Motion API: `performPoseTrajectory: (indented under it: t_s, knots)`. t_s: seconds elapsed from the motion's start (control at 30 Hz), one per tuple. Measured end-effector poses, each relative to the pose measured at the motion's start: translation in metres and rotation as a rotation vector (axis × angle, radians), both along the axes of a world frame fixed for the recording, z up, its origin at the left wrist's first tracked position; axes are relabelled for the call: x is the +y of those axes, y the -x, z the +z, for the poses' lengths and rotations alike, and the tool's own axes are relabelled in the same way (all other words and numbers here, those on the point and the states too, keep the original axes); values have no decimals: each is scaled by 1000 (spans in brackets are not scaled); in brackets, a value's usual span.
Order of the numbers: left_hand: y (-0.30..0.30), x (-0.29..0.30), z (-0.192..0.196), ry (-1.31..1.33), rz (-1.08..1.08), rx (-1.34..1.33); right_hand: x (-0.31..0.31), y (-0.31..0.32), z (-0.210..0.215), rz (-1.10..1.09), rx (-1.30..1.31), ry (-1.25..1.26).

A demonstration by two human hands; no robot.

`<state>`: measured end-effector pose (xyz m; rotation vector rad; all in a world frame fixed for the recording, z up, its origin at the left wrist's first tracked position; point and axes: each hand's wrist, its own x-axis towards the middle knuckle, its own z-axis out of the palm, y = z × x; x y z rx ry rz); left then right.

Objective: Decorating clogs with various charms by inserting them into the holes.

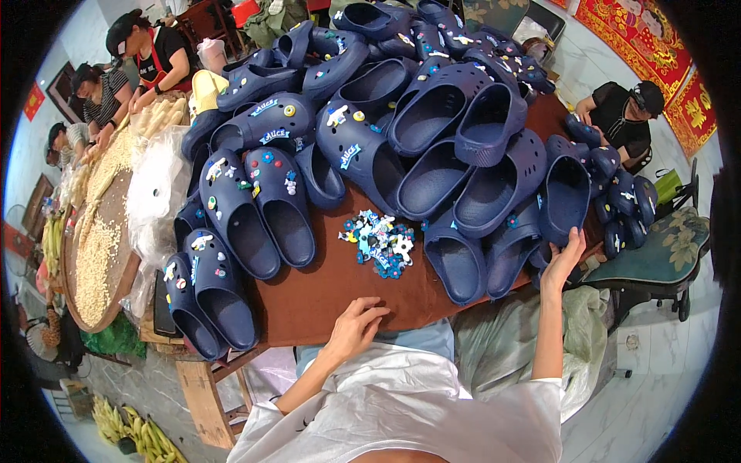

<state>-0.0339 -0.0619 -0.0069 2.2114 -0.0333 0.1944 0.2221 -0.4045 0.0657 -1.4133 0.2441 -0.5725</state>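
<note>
My right hand (566,261) has its fingers on the heel of a navy clog (568,199) at the right side of the table. My left hand (356,330) rests at the table's front edge with its fingers loosely bent and slightly apart, nothing in them. Just beyond it lies a small heap of shoe charms (378,244) in blue, white and yellow. A big pile of navy clogs (432,116) covers the far part of the table. To the left, a pair of clogs (258,208) carries charms on its toes; several others there have charms too.
The brown tabletop (309,309) shows around the charms. A round tray of pale kernels (94,270) and clear plastic bags (154,193) stand at the left. Several people work at the far left, and one person (624,116) sits at the right. A green chair (656,247) stands beside the table.
</note>
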Motion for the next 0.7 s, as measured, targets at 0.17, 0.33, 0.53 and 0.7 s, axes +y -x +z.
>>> performPoseTrajectory:
  t_s: [0.17,0.33,0.53,0.7]
  knots:
    - [-8,3,0,-2,-18,-22,-2,1,-2,-58,0,58]
    - [-7,11,-2,-14,16,-62,18,22,4,-260,-229,222]
    - [-3,19,-15,17,109,-104,97,74,35,184,-482,669]
    - [4,23,-39,49,174,-123,188,59,56,424,-591,1043]
